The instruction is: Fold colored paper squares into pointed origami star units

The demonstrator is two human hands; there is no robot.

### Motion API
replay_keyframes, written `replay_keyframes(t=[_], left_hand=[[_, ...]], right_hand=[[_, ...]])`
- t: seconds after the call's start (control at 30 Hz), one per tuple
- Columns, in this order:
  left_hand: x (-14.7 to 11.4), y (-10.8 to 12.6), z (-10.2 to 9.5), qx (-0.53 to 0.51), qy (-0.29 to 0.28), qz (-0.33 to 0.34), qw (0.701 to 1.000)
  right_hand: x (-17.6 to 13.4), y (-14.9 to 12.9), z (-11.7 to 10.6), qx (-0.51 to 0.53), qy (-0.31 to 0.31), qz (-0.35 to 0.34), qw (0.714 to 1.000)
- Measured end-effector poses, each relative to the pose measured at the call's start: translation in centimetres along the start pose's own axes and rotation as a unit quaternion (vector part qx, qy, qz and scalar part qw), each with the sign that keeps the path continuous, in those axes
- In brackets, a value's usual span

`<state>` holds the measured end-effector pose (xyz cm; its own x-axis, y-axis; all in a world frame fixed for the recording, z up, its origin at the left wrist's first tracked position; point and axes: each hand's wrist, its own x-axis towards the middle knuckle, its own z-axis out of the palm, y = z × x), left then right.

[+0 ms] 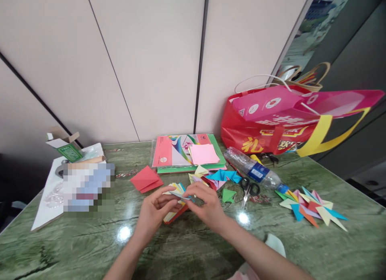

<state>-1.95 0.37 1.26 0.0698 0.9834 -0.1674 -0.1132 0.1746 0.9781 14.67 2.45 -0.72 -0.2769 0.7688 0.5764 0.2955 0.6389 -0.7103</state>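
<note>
Nearest: pale rounded object (pixel 276 244) beside the right forearm, nearer than the grips; can't identify it. Green-veined bench (pixel 163 260) underneath.

Left grip (pixel 153 208) and right grip (pixel 208 202) both closed, thumb and fingers pinching one pale folded paper (pixel 177 194) between them. It's low over the bench, left end at left fingertips, right end at right fingertips. Long axis roughly left-right, right end dipping slightly toward the wearer. Finer folds hidden by fingers.

Just below and behind it: stack of folded papers (pixel 170 218), yellow/white with a red edge. That edge runs near-left to far-right. Whether the grips touch the stack: can't tell.

Well right of right grip: multicolour folded-paper cluster (pixel 313 207), points splayed all round. Closer in, right of right grip: green folded piece (pixel 228 196), then scissors (pixel 246 197), blades toward wearer, handles away.

Beyond left grip, left: red folded paper (pixel 146 179). Beyond right grip: blue folded strip (pixel 224 175), then clear bottle (pixel 256 170) lying diagonal, cap end near-right.

Well left of left grip: white board (pixel 40 217).

Farthest: paper pack (pixel 177 151) straight beyond the grips, pink squares (pixel 205 154) on top; red bag (pixel 241 131) far right.
</note>
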Motion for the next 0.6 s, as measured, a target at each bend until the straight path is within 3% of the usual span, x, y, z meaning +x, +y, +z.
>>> replay_keyframes(t=[0.17,0.37,0.6], left_hand=[[-0.08,-0.01,0.10,0.024,0.002,0.023,0.999],[-0.02,-0.23,-0.12,0.183,0.062,0.111,0.975],[-0.22,-0.07,-0.26,0.223,0.120,0.182,0.950]], right_hand=[[-0.08,0.00,-0.09,-0.034,-0.004,-0.033,0.999],[0.01,-0.17,-0.03,-0.022,0.008,-0.061,0.998],[0.13,-0.34,0.14,0.034,0.030,0.007,0.999]])
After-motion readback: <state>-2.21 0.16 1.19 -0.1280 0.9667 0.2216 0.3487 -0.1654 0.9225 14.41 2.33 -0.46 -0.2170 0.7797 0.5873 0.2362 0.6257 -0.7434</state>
